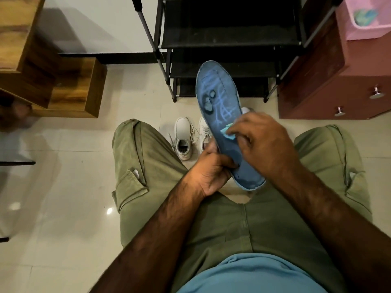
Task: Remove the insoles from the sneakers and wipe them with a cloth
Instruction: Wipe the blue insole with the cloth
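Floor [63,187]: pale glossy tiles, spread beneath and all around the insole.
Shoe rack [228,39]: black, with dark shelves, standing behind the insole's toe end.
Cabinet [328,85]: maroon with drawer knobs, to the right of the insole.
Wooden shelf unit [69,89]: brown, well to the left of the insole.
Trousers [148,155]: olive green, one knee on each side of the insole.
Insole [220,98]: blue with worn, faded marks on its face. It is out of the shoe and held up over the lap, toe end pointing away and heel end toward the person.
Sneakers [183,136]: a white laced pair on the floor below the insole. One is in plain sight left of it; the other is partly hidden behind it.
Right hand [260,140]: fingers curled down onto the cloth, pressing it to the middle of the insole.
Left hand [209,170]: gripping the insole's left edge near the heel, fingers wrapped round it.
Cloth [227,132]: light teal, bunched under the right fingertips, touching the insole's face.
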`<state>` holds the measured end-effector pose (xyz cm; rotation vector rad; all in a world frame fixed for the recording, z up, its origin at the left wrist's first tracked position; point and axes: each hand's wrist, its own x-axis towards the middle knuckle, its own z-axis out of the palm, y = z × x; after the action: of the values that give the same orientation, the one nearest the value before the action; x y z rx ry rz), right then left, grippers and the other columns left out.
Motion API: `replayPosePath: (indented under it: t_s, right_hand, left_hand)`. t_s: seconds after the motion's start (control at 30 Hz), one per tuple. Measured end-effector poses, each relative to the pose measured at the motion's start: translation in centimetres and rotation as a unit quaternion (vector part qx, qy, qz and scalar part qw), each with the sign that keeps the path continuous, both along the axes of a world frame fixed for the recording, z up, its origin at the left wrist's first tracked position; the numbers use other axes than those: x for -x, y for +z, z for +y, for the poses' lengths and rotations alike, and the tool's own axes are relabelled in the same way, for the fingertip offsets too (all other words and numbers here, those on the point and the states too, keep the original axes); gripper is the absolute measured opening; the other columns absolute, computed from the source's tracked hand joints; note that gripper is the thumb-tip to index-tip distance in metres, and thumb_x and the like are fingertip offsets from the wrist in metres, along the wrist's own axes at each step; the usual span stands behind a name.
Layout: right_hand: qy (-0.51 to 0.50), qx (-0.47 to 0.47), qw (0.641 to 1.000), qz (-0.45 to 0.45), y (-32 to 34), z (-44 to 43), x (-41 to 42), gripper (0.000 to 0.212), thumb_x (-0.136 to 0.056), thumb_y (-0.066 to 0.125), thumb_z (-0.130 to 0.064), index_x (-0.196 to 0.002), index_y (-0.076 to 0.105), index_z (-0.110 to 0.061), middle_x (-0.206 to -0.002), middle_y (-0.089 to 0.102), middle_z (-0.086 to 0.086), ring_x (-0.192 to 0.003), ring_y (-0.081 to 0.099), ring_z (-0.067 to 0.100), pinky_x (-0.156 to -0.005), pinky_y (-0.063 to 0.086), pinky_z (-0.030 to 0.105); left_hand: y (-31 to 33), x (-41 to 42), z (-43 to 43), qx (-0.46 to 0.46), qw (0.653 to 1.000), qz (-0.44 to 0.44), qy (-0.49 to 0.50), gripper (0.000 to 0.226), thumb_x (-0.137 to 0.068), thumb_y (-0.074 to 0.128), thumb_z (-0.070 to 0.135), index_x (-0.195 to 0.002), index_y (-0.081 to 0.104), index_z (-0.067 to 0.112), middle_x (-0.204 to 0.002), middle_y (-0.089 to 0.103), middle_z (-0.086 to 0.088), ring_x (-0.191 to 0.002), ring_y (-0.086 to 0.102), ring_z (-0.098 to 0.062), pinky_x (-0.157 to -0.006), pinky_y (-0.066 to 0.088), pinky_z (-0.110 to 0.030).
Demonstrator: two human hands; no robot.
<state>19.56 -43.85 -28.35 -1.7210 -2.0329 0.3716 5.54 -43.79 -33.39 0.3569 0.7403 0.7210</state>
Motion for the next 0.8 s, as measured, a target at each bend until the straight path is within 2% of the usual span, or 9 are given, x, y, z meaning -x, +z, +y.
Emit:
replayPosePath:
  t_s: [0.1, 0.17, 0.23, 0.3, 0.37, 0.47, 0.57, 0.67, 0.8]
  right_hand:
    - [-0.048, 0.0, 0.999, -0.011, 0.0, 0.3, -0.6, 0.02, -0.085, 0.067, 0.0, -0.096, 0.077, -0.015, -0.099, 0.068, 0.002, -0.095, 0.061, 0.026, -0.082, 0.05, 0.034]
    - [0.025, 0.028, 0.999, -0.026, -0.1, -0.8, 0.7, 0.02, -0.084, 0.07, -0.001, -0.096, 0.078, -0.015, -0.098, 0.069, 0.003, -0.093, 0.061, 0.025, -0.081, 0.052, 0.037]
    - [0.068, 0.058, 0.996, -0.022, -0.1, -1.5, 1.0, 0.02, -0.084, 0.071, -0.004, -0.098, 0.079, -0.017, -0.098, 0.069, 0.001, -0.093, 0.061, 0.024, -0.079, 0.055, 0.041]
    - [0.024, 0.034, 0.999, -0.022, -0.3, -1.0, 0.0, 0.019, -0.083, 0.072, -0.006, -0.094, 0.08, -0.02, -0.096, 0.07, -0.001, -0.094, 0.059, 0.023, -0.08, 0.051, 0.034]
    - [-0.058, 0.025, 0.998, -0.008, -0.2, -0.3, -0.7, 0.02, -0.084, 0.072, -0.007, -0.093, 0.079, -0.024, -0.097, 0.07, -0.003, -0.095, 0.058, 0.021, -0.08, 0.041, 0.023]
    - [-0.136, 0.078, 0.985, 0.066, -0.4, -0.1, -0.6, 0.021, -0.087, 0.072, -0.011, -0.093, 0.079, -0.029, -0.1, 0.068, -0.005, -0.078, 0.058, 0.009, -0.067, 0.042, 0.016]
    - [-0.161, 0.113, 0.966, 0.166, -0.7, 0.0, -0.6, 0.028, -0.084, 0.075, -0.007, -0.087, 0.078, -0.035, -0.095, 0.072, -0.014, -0.083, 0.068, 0.004, -0.077, 0.059, 0.03]
    - [-0.173, 0.119, 0.95, 0.231, -0.5, 0.3, -1.0, 0.033, -0.084, 0.076, -0.003, -0.087, 0.077, -0.036, -0.093, 0.073, -0.018, -0.086, 0.071, 0.002, -0.081, 0.062, 0.035]
    - [-0.147, 0.12, 0.955, 0.229, -0.4, -0.2, -0.8, 0.026, -0.084, 0.077, -0.003, -0.091, 0.079, -0.028, -0.094, 0.072, -0.014, -0.085, 0.07, 0.003, -0.078, 0.062, 0.03]
  left_hand:
    - [0.0, 0.1, 0.0, 0.002, 1.0, 0.0, 0.001, 0.087, -0.067, 0.039, -0.032, -0.143, 0.051, 0.008, -0.122, 0.065, -0.019, -0.115, 0.064, -0.033, -0.094, 0.057, -0.043]
    - [0.0, 0.3, 0.0, 0.01, 1.0, 0.006, 0.008, 0.08, -0.07, 0.035, -0.033, -0.128, 0.065, 0.012, -0.113, 0.069, -0.017, -0.108, 0.067, -0.032, -0.086, 0.06, -0.039]
    - [0.2, 0.4, 0.1, 0.019, 1.0, 0.012, 0.01, 0.077, -0.071, 0.033, -0.033, -0.124, 0.067, 0.013, -0.111, 0.07, -0.018, -0.105, 0.069, -0.03, -0.082, 0.06, -0.036]
    - [0.4, 0.2, 0.3, 0.015, 1.0, 0.02, 0.011, 0.081, -0.07, 0.033, -0.033, -0.136, 0.057, 0.007, -0.118, 0.067, -0.02, -0.109, 0.066, -0.032, -0.085, 0.059, -0.037]
    - [0.4, 0.0, 0.5, 0.008, 0.999, 0.031, 0.02, 0.088, -0.067, 0.035, -0.031, -0.143, 0.051, 0.009, -0.129, 0.063, -0.023, -0.117, 0.061, -0.035, -0.096, 0.054, -0.046]
    - [0.5, 0.0, 0.6, 0.002, 0.998, 0.048, 0.038, 0.092, -0.062, 0.038, -0.025, -0.145, 0.048, 0.013, -0.14, 0.058, -0.025, -0.125, 0.058, -0.042, -0.105, 0.047, -0.056]
    - [0.8, 0.2, 0.8, 0.011, 0.997, 0.073, 0.034, 0.075, -0.073, 0.038, -0.025, -0.136, 0.054, 0.011, -0.12, 0.068, -0.018, -0.106, 0.066, -0.034, -0.087, 0.058, -0.041]
    - [1.1, 0.4, 1.0, 0.019, 0.998, 0.044, 0.031, 0.054, -0.08, 0.045, -0.015, -0.126, 0.062, 0.007, -0.107, 0.071, -0.016, -0.092, 0.068, -0.029, -0.081, 0.06, -0.038]
    - [1.2, 1.3, 1.3, 0.077, 0.997, 0.018, 0.023, 0.064, -0.072, 0.063, 0.008, -0.134, 0.056, -0.007, -0.106, 0.066, -0.024, -0.084, 0.067, -0.034, -0.08, 0.057, -0.046]
